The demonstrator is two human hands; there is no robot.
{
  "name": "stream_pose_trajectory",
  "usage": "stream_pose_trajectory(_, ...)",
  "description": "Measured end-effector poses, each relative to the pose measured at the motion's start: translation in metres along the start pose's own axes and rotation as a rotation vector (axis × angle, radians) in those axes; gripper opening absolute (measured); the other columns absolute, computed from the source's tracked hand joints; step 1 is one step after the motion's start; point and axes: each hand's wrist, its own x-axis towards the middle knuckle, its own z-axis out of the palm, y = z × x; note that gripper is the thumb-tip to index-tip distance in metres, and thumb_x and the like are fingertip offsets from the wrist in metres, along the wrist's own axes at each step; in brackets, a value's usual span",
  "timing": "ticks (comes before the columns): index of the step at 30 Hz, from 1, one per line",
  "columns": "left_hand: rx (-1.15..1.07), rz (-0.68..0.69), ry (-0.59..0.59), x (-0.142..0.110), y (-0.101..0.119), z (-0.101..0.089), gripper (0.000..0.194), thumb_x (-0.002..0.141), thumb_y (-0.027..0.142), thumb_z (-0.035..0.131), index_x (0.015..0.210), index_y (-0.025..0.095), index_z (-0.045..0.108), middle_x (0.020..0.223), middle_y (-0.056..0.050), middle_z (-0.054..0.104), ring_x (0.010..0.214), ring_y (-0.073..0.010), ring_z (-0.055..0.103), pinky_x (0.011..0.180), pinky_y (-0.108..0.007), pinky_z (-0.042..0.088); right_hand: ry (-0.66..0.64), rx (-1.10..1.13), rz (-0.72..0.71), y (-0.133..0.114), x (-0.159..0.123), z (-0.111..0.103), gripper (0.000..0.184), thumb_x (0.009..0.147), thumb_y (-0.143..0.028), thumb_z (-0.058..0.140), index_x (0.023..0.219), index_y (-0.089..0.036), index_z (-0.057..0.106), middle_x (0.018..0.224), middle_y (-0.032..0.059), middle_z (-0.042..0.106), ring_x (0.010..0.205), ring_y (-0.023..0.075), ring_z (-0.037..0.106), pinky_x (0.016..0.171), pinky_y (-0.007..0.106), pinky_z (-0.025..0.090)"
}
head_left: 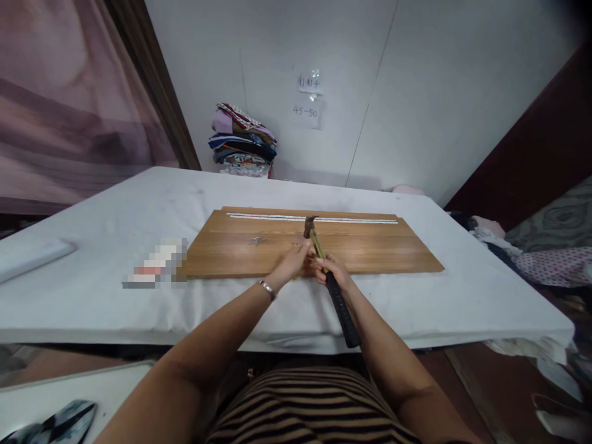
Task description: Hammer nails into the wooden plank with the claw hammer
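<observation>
My right hand (pixel 335 271) is wrapped round the handle of a claw hammer (pixel 341 308), with a yellow shaft and black grip. Its rusty brown head is raised toward the far side of a wooden board (pixel 383 250). Just left of the hammer, my left hand (pixel 292 262) has its fingers pinched low over the board near its front edge. Whatever lies between those fingertips is too small to make out. A small pile of nails (pixel 258 240) rests on the board, left of my left hand. Two white strips (pixel 268 217) run along the board's far edge.
The board lies on a bed-like table (pixel 402 311) with a white cover. Folded clothes (pixel 243 139) are stacked at the back against the wall. A blurred-out item (pixel 160 262) sits left of the board. A white roll-like object (pixel 34 256) lies at far left.
</observation>
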Motion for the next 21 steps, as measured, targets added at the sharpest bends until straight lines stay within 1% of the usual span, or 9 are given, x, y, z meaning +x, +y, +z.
stream_pose_trajectory(2,0.423,0.158,0.142,0.0,-0.001,-0.029,0.024,0.095,0.036,0.069,0.075,0.022,0.068,0.08,-0.009,0.071,0.092,-0.0296,0.068,0.086,-0.036,0.053,-0.025,-0.025,0.008,-0.006,-0.003,0.001,0.048,0.067,-0.044,0.091,0.085,-0.025,0.05,0.061,-0.0098,0.053,0.041,0.0065,0.039,0.04,0.022,0.027)
stream_pose_trajectory(3,0.598,0.23,0.198,0.001,-0.002,-0.042,0.022,0.094,0.032,0.067,0.074,0.023,0.067,0.083,-0.01,0.071,0.099,-0.0318,0.068,0.093,-0.039,0.052,-0.033,-0.035,0.016,-0.007,-0.004,0.003,0.046,0.068,-0.042,0.089,0.087,-0.026,0.051,0.061,-0.0096,0.053,0.041,0.0069,0.04,0.041,0.022,0.027)
stream_pose_trajectory(5,0.872,0.382,0.218,0.004,-0.007,-0.063,0.013,0.092,0.024,0.063,0.081,0.022,0.068,0.098,-0.013,0.074,0.111,-0.0333,0.066,0.106,-0.045,0.048,-0.04,-0.047,0.037,-0.005,-0.004,0.007,0.044,0.068,-0.04,0.088,0.092,-0.025,0.054,0.06,-0.0098,0.054,0.042,0.0078,0.041,0.041,0.022,0.027)
stream_pose_trajectory(7,1.062,0.447,0.225,0.007,-0.014,-0.074,0.011,0.091,0.021,0.06,0.087,0.02,0.07,0.108,-0.016,0.074,0.116,-0.0339,0.064,0.112,-0.049,0.045,-0.043,-0.044,0.063,0.001,-0.001,0.011,0.046,0.068,-0.039,0.088,0.099,-0.025,0.056,0.059,-0.0104,0.055,0.041,0.0082,0.041,0.041,0.023,0.026)
stream_pose_trajectory(10,1.193,0.456,0.238,0.01,-0.026,-0.076,0.018,0.096,0.023,0.055,0.096,0.02,0.073,0.116,-0.017,0.073,0.117,-0.0338,0.062,0.113,-0.052,0.042,-0.056,-0.026,0.105,0.014,0.003,0.015,0.048,0.068,-0.039,0.087,0.103,-0.025,0.058,0.058,-0.0115,0.054,0.039,0.0083,0.041,0.04,0.023,0.025)
stream_pose_trajectory(13,1.236,0.453,0.221,0.012,-0.032,-0.075,0.024,0.099,0.024,0.052,0.103,0.019,0.075,0.121,-0.018,0.073,0.119,-0.0346,0.062,0.112,-0.053,0.042,-0.048,-0.018,0.111,0.023,0.006,0.017,0.045,0.069,-0.039,0.086,0.1,-0.025,0.057,0.056,-0.0119,0.053,0.038,0.0083,0.042,0.039,0.022,0.025)
stream_pose_trajectory(17,1.258,0.474,0.226,0.013,-0.034,-0.075,0.026,0.101,0.024,0.051,0.107,0.019,0.076,0.124,-0.018,0.072,0.121,-0.035,0.061,0.113,-0.053,0.041,-0.034,-0.02,0.101,0.023,0.006,0.019,0.046,0.068,-0.041,0.086,0.1,-0.025,0.057,0.056,-0.0117,0.054,0.037,0.0084,0.043,0.038,0.023,0.025)
stream_pose_trajectory(21,1.289,0.475,0.217,0.013,-0.034,-0.076,0.028,0.102,0.025,0.05,0.107,0.019,0.078,0.121,-0.017,0.073,0.119,-0.0347,0.062,0.114,-0.054,0.04,-0.023,-0.049,0.101,0.018,0.009,0.019,0.046,0.067,-0.042,0.086,0.098,-0.025,0.057,0.055,-0.0115,0.053,0.037,0.0081,0.041,0.038,0.023,0.024)
